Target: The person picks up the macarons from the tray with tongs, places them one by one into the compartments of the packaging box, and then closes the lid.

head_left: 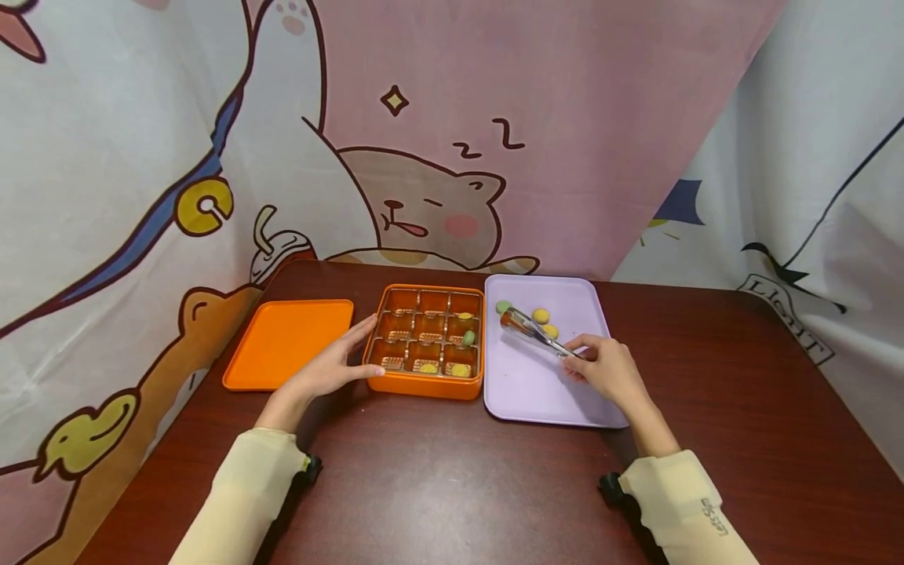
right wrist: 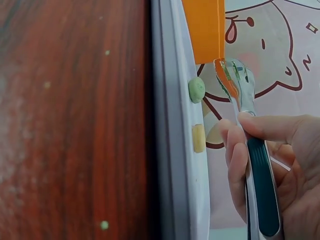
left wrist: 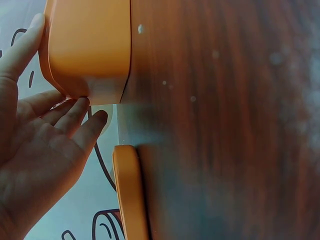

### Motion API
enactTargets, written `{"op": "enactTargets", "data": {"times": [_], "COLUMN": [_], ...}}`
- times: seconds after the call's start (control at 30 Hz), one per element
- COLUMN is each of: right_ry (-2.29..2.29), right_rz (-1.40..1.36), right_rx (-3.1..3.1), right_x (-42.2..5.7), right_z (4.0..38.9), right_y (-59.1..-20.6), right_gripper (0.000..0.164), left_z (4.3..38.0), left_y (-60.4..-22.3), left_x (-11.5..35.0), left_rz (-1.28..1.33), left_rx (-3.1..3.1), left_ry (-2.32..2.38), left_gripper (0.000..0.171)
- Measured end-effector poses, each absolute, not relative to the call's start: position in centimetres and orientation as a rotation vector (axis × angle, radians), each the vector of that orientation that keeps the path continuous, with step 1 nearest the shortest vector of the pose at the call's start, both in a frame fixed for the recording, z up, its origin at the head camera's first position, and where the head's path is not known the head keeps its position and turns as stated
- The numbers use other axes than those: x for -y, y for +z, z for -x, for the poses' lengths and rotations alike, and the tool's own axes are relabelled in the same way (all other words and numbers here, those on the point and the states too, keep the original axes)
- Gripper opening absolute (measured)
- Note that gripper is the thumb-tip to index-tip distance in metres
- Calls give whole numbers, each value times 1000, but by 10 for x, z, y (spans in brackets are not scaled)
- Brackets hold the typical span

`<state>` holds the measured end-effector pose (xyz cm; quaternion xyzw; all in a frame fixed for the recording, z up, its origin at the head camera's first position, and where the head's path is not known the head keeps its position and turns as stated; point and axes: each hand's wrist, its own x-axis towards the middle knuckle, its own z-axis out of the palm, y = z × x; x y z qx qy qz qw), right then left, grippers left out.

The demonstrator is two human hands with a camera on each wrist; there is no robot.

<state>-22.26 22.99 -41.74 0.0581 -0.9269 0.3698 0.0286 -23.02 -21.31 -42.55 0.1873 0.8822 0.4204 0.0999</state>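
Observation:
My right hand grips metal food tongs with dark green handle inlays, their tips over the lilac tray. Close to the tips lie a green piece and two yellow pieces, small and rounded. My left hand spreads its fingers and thumb around the left near corner of an orange box, fingertips at its side wall. Inside the box, a clear divided insert holds a green piece and yellow pieces in the right column, plus another yellow piece in the near middle compartment.
An orange lid lies flat left of the box. The tray stands right against the box's right side. Behind the dark wooden table hangs a printed cartoon curtain.

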Motion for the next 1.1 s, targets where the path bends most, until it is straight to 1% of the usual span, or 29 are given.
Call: {"op": "enactTargets", "data": {"times": [0.6,1.1], "right_ry": [1208,1284], "right_rz": [-215,-291], "right_rx": [2788,2765], "right_x": [-219,-193], "right_z": [219,224], "right_y": [-406,-398], "right_gripper": [16,14], "left_z": [230,232], "left_y": [-425,-424], "left_x": [212,213], "left_rz": [-543,-517], "left_rx": [-2607,-2600], "left_ry": [1234,1234], "left_gripper": [95,94]}}
